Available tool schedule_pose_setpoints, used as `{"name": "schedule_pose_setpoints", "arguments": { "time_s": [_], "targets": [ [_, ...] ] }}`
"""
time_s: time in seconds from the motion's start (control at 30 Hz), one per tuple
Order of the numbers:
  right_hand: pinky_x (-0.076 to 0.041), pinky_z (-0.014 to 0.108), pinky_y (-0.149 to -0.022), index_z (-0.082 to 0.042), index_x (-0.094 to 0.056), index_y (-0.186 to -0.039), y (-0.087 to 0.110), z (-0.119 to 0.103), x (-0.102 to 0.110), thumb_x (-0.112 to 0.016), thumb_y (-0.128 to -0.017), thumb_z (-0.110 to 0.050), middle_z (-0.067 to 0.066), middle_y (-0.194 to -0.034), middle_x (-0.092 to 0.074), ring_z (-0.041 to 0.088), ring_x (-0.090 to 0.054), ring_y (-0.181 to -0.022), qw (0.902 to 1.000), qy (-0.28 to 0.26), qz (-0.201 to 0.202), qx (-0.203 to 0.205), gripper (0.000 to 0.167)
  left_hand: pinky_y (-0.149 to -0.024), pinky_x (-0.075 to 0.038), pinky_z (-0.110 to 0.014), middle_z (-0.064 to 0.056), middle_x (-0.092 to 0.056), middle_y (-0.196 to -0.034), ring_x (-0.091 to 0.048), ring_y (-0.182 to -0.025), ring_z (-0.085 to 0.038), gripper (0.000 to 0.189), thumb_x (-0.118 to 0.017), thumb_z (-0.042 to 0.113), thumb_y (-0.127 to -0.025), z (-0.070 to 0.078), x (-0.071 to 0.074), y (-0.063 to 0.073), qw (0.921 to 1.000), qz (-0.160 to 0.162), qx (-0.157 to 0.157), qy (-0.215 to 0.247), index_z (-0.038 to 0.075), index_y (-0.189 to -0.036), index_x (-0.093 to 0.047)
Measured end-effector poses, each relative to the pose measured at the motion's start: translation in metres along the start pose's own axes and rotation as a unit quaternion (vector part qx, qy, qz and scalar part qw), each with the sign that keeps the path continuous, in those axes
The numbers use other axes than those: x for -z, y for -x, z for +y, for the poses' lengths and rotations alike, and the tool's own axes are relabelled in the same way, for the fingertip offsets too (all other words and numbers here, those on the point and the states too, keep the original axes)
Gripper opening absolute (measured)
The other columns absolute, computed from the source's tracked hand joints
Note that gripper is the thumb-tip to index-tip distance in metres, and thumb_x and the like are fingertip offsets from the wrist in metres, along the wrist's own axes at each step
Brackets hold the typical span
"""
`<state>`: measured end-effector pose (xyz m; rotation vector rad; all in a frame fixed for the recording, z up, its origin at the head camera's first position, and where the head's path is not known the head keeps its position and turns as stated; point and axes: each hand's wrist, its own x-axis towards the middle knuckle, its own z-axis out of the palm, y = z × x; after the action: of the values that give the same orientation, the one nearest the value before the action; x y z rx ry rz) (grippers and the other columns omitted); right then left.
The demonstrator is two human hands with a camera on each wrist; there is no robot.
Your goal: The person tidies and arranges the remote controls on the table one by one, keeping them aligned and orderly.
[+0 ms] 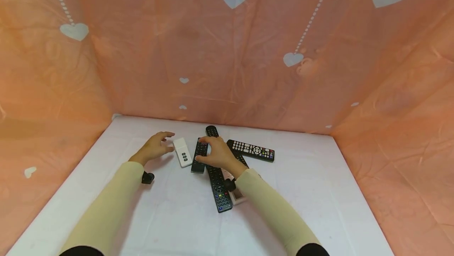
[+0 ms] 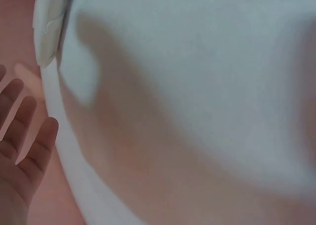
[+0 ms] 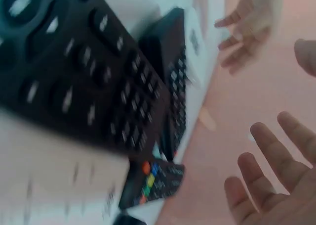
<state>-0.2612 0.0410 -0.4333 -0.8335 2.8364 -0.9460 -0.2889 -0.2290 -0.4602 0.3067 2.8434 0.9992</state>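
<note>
My left hand [image 1: 154,147] hovers just left of a white remote control [image 1: 182,153], thumb and fingers spread apart with nothing between them. In the left wrist view, the end of that white remote [image 2: 49,32] shows beyond the fingers. My right hand [image 1: 220,155] is held over a group of black remotes, its thumb and forefinger parted in a C shape. A short black remote [image 1: 199,163] lies under its fingertips. Beneath the palm passes a long black remote [image 1: 220,195], partly hidden. In the right wrist view the fingers [image 3: 261,185] are extended and hold nothing.
Another black remote [image 1: 252,151] with white buttons lies to the right, pointing sideways. A pale framed object [image 1: 238,197] is partly covered by the long remote and my right wrist. Orange curtain [image 1: 227,71] encloses the back and sides of the white table [image 1: 170,216].
</note>
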Motion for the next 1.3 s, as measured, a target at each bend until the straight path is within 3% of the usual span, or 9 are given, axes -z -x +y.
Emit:
{"name": "schedule_pose_setpoints", "arguments": {
  "time_s": [0.2, 0.47, 0.73, 1.0, 1.3],
  "targets": [
    [-0.045, 0.036, -0.097, -0.021, -0.056, -0.133, -0.017, -0.002, -0.027, -0.078, -0.076, -0.043, 0.001, -0.125, -0.064, 0.020, -0.051, -0.116, 0.9969, 0.054, -0.049, 0.029, 0.064, -0.098, -0.042, -0.059, -0.024, -0.046, -0.140, -0.046, -0.124, -0.044, 0.062, -0.068, 0.020, -0.084, -0.004, -0.010, -0.007, 0.9999, -0.003, -0.009, 0.005, 0.004, -0.140, -0.046],
    [-0.043, 0.041, -0.095, -0.025, -0.057, -0.131, -0.027, 0.002, -0.047, -0.078, -0.076, -0.046, -0.003, -0.122, -0.065, 0.017, -0.052, -0.110, 0.9937, 0.089, -0.069, 0.001, 0.063, -0.095, -0.044, -0.056, -0.025, -0.049, -0.137, -0.051, -0.119, -0.045, 0.061, -0.071, 0.015, -0.080, -0.007, -0.007, -0.014, 0.9994, -0.005, -0.034, 0.007, 0.001, -0.136, -0.049],
    [-0.042, 0.040, -0.090, -0.027, -0.059, -0.128, -0.034, 0.007, -0.054, -0.080, -0.074, -0.045, -0.004, -0.119, -0.066, 0.016, -0.052, -0.105, 0.9913, 0.101, -0.083, -0.013, 0.061, -0.095, -0.046, -0.054, -0.025, -0.048, -0.139, -0.050, -0.120, -0.043, 0.066, -0.074, 0.014, -0.077, -0.010, -0.009, -0.016, 0.9988, -0.044, -0.004, 0.023, 0.002, -0.137, -0.049],
    [-0.041, 0.034, -0.080, -0.025, -0.060, -0.125, -0.037, -0.003, -0.060, -0.078, -0.075, -0.046, -0.006, -0.110, -0.068, 0.014, -0.048, -0.093, 0.9820, 0.165, -0.091, -0.015, 0.058, -0.101, -0.042, -0.055, -0.025, -0.049, -0.138, -0.048, -0.122, -0.043, 0.071, -0.076, 0.012, -0.075, -0.012, -0.012, -0.020, 0.9973, -0.070, 0.007, 0.020, 0.004, -0.139, -0.048],
    [-0.038, 0.026, -0.069, -0.021, -0.062, -0.122, -0.041, -0.010, -0.061, -0.082, -0.072, -0.040, -0.004, -0.109, -0.068, 0.013, -0.044, -0.085, 0.9861, 0.140, -0.084, -0.033, 0.057, -0.101, -0.041, -0.054, -0.025, -0.051, -0.134, -0.048, -0.121, -0.041, 0.068, -0.077, 0.014, -0.077, -0.009, -0.009, -0.020, 0.9974, -0.069, 0.018, 0.014, 0.005, -0.138, -0.049]
  ]
}}
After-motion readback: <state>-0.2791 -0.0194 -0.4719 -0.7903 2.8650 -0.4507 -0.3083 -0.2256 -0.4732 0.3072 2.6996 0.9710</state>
